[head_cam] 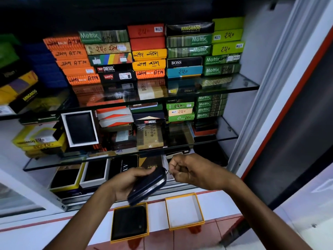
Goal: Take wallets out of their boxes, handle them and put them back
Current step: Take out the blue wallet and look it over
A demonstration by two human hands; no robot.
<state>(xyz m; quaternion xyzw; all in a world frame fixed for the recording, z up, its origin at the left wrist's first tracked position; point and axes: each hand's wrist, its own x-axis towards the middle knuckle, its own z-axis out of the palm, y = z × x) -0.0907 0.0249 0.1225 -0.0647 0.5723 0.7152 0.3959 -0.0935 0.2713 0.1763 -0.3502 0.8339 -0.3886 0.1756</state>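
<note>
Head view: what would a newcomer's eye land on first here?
The left hand holds a dark zip wallet at centre while the right hand pinches its zipper pull. Below lie two yellow-rimmed box halves; behind, glass shelves carry stacked colourful wallet boxes.

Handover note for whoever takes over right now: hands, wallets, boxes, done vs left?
Left hand: holds the dark zip wallet above the counter.
Right hand: pinches the zip pull at the wallet's top corner.
Left box, yellow-edged: black interior, whether a wallet lies in it is unclear.
Right box: white inside, empty.
Done: one wallet out of its box.
Left: finish handling the zip, set the wallet back, probably in the empty box.
</note>
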